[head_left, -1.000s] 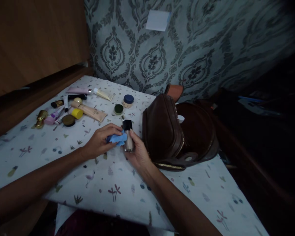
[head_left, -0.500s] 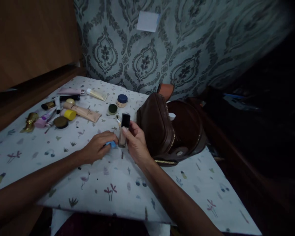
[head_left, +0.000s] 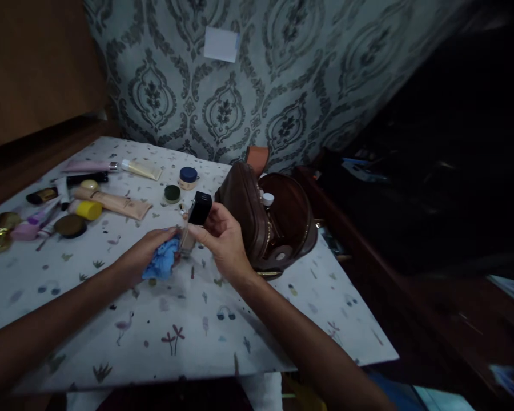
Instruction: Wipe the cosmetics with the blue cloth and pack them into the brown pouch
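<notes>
while left hand [head_left: 148,246] clutches blue cloth [head_left: 163,261], right hand [head_left: 229,244] grips bottle [head_left: 187,240] (black-capped, tilted) between hands

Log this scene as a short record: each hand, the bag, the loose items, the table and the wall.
Left hand: holds a crumpled blue cloth
Right hand: holds a small bottle, black-capped and tilted
Bag: brown, open, on the table; a white cap shows at its opening
Jars: blue-lidded jar and dark-lidded jar, beyond the hands
Left side: peach tube, yellow item, gold item, others
Table cover: white, printed
Wall: patterned, bearing a white sheet
</notes>
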`<control>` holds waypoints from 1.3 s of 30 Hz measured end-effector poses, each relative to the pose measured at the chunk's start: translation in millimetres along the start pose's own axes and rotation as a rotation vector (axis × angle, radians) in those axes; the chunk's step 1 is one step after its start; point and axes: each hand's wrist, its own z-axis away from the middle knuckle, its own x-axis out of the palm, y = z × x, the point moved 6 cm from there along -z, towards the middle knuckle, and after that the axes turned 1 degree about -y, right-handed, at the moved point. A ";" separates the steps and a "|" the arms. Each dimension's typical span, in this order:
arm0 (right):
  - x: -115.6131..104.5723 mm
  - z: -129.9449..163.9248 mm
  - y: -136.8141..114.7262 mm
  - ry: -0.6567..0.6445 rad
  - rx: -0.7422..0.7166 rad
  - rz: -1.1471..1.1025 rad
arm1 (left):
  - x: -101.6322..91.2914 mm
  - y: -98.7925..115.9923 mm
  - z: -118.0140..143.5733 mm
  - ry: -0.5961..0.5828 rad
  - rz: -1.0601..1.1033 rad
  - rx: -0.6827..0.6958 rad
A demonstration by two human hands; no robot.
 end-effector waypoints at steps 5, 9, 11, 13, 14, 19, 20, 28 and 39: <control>1.1 5.6 -24.6 -0.052 0.005 0.066 | 21.9 4.8 -1.3 -0.061 0.186 -0.086; -3.8 6.5 -33.2 -0.044 0.006 0.068 | 42.9 16.3 0.1 -0.289 0.148 0.016; -6.6 6.6 -38.5 -0.039 -0.012 0.068 | 50.3 18.5 2.8 -0.389 0.080 0.060; -7.7 7.7 -46.7 -0.041 -0.048 0.081 | 54.7 18.0 5.2 -0.425 -0.006 0.080; -7.9 8.6 -52.0 -0.041 -0.072 0.099 | 56.6 17.7 6.3 -0.431 -0.046 0.088; -6.9 10.8 -86.3 -0.103 -0.156 0.294 | 67.5 22.5 13.0 -0.513 -0.038 0.158; -7.9 10.0 -94.2 -0.123 -0.165 0.333 | 70.5 24.1 14.9 -0.550 -0.011 0.158; -30.0 8.5 -143.8 -0.155 0.006 0.380 | 103.4 35.7 20.1 -0.657 0.078 0.091; -47.9 21.5 -182.6 -0.300 -0.054 0.845 | 155.0 19.1 11.1 -0.638 0.314 -0.063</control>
